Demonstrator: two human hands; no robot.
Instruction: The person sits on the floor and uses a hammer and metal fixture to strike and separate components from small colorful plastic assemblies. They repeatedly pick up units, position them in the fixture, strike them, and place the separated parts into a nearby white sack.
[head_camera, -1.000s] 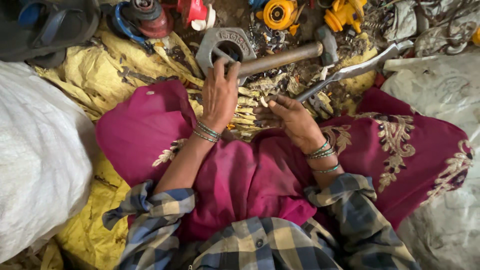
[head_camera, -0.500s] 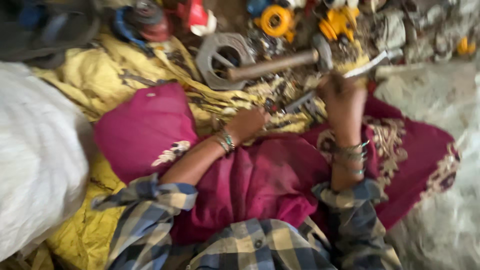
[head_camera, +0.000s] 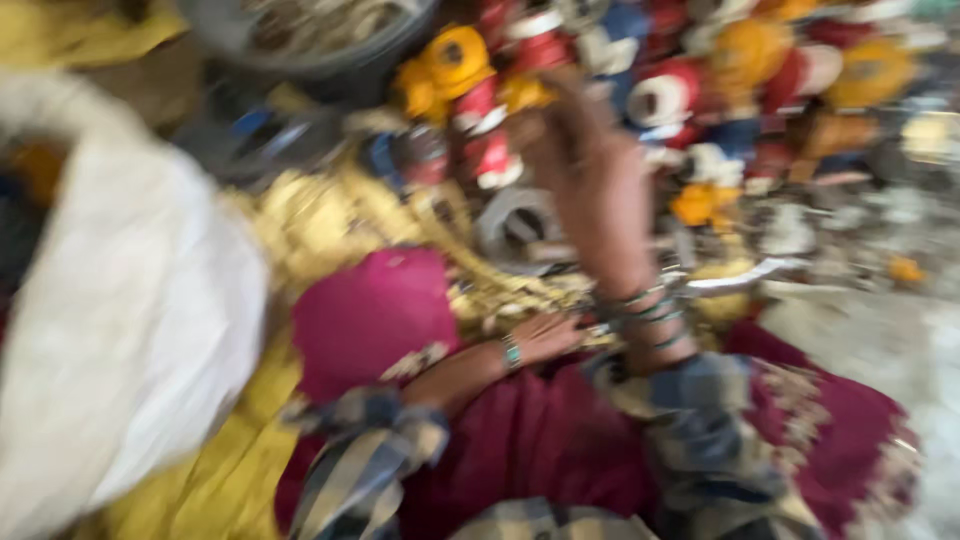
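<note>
While our right hand (head_camera: 590, 190) reaches up, blurred so we cannot tell its grip, toward the red and yellow parts (head_camera: 480, 90) heaped beyond the yellow cloth (head_camera: 330, 230), our left hand (head_camera: 545, 335) rests loosely curled on small scrap pieces (head_camera: 500, 295) at the cloth's near edge, likely hard, light and best pinched singly.

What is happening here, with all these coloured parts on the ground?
A person sits with a magenta cloth over the lap, facing a heap of red, yellow and blue parts. The right hand is raised toward that heap; the picture is too blurred to tell whether it holds anything. The left hand rests low at the lap's edge, by small yellowish metal pieces. A white sack lies on the left.
</note>
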